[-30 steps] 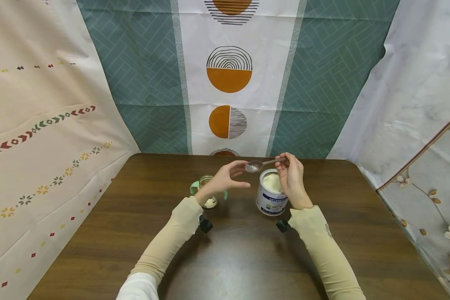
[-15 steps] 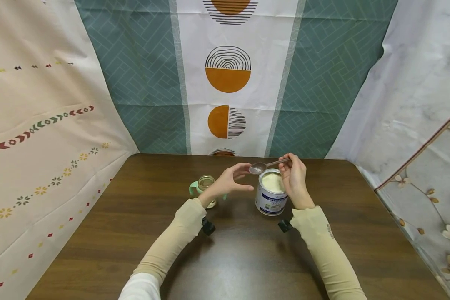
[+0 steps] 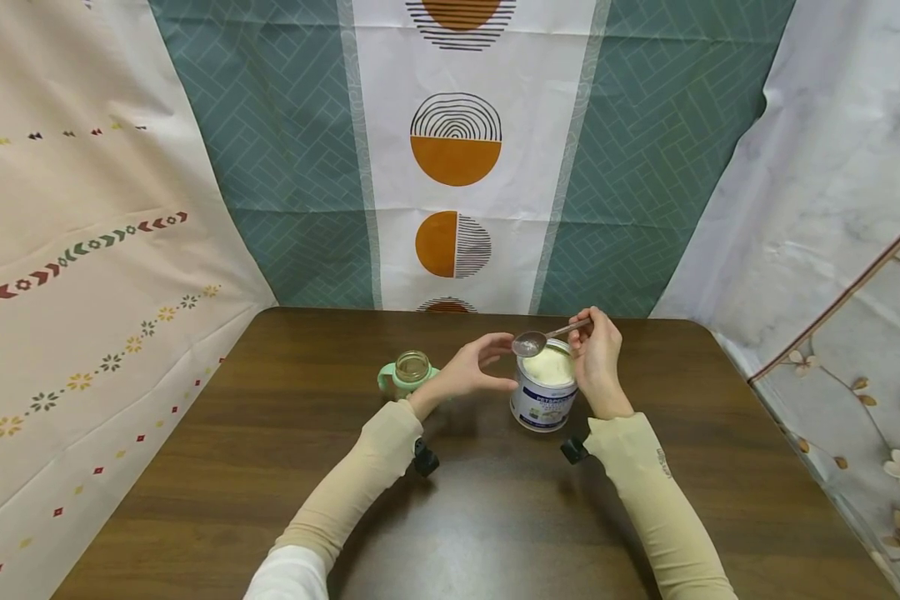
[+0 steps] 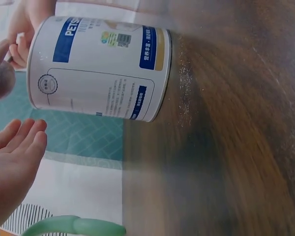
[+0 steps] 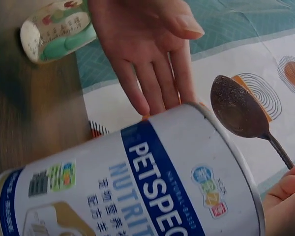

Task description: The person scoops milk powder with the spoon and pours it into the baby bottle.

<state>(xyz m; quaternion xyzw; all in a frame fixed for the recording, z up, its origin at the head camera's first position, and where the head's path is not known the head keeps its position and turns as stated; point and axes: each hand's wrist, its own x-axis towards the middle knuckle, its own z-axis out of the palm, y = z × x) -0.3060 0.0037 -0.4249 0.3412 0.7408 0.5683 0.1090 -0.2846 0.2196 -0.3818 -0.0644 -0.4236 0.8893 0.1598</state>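
A white tin (image 3: pixel 543 408) with a blue label stands upright, its top off and pale cream powder inside. My right hand (image 3: pixel 598 362) pinches the handle of a dark, see-through spoon (image 3: pixel 529 343), whose bowl hangs over the tin's left rim. In the right wrist view, the spoon bowl (image 5: pixel 238 108) shows a thin dusting and no heap. My left hand (image 3: pixel 480 367) is spread beside the tin's left rim, thumb apart from the fingers, holding nothing. Whether its fingertips touch the tin or spoon, I cannot tell.
A clear bottle (image 3: pixel 412 367) with green handles stands left of the tin, partly behind my left wrist; pale powder shows inside it in the right wrist view. Fine powder specks (image 4: pixel 185 91) lie on the brown table (image 3: pixel 465 517) near the tin. Patterned cloths hang around the table.
Both hands have shifted right. The spoon has moved right and slightly down, from left of the tin to over its rim. More of the bottle's top shows behind the left wrist.
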